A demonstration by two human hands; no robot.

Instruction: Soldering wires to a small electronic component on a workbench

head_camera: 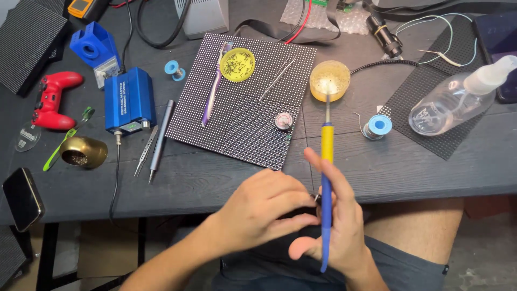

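A dark slatted table (409,167) carries a black dotted grid panel (242,102), square and finely pimpled, lying flat at its middle. Below the table's near edge, the left hand (258,207) curls over something small and dark that the fingers hide; what it is cannot be made out. The right hand (336,226) grips a soldering iron (326,178), fingers wrapped narrowly round its blue shaft. The iron's long axis runs nearly straight away from the person, with the yellow collar and thin metal tip pointing toward a round amber tin (329,80). The iron's lower end is partly covered by the palm. A small solder spool (378,126) sits right of the tip.
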